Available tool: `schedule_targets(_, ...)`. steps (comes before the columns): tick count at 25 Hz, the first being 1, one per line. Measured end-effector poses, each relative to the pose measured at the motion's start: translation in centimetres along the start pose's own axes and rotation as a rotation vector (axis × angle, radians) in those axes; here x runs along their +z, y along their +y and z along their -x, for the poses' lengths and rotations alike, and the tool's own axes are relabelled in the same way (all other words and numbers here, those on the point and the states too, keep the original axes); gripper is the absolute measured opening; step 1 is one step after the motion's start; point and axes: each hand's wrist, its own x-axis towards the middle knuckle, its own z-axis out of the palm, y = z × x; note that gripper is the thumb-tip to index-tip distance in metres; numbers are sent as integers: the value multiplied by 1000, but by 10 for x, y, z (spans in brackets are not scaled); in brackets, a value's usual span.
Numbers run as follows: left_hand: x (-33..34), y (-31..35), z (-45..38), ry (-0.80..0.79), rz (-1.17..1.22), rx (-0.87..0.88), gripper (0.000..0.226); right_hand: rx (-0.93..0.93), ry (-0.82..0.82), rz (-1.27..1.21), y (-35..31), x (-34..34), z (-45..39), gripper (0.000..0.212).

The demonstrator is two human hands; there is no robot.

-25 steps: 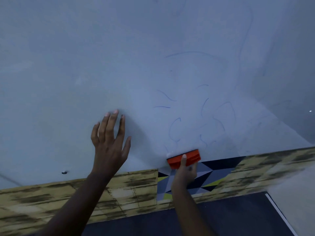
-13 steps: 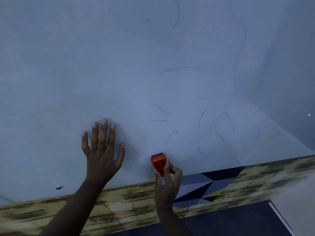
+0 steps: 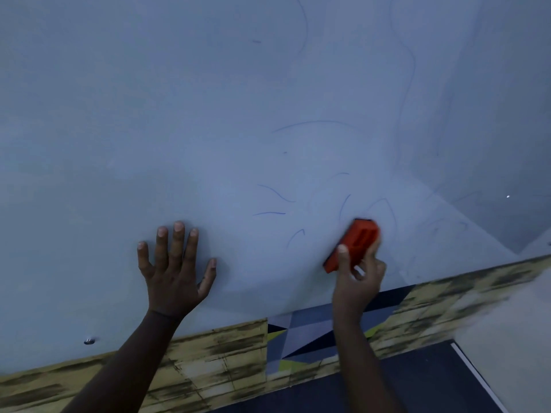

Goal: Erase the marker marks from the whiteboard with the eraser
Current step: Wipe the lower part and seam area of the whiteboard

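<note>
Several thin blue marker strokes [image 3: 277,193] remain mid-frame and upper right on the pale whiteboard [image 3: 149,114]. My right hand [image 3: 356,274] grips the orange block eraser [image 3: 356,242], seemingly against them; my left hand [image 3: 174,269] presses flat, fingers spread.

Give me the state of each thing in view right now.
whiteboard: upright, thin blue marks not yet wiped off
marks: faint blue strokes, mostly near the eraser
eraser: orange, tilted, against the board
right hand: grips the eraser
left hand: flat on the board, fingers spread
</note>
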Motion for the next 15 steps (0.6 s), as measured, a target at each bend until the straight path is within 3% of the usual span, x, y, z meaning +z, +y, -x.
schedule_targets(2, 0, 0, 1, 8, 1, 8, 80, 126, 88, -84, -11, -4, -21, 67)
schedule_targets(5, 3, 0, 3, 23, -5, 10, 78, 72, 70, -77, -34, 2, -20, 68)
schedule_targets(10, 4, 3, 5, 24, -20, 1, 78, -425, -220, 133, -68, 36, 33, 75)
schedule_targets(15, -2, 2, 2, -7, -8, -3, 78, -739, -392, 397, -75, 54, 78, 72)
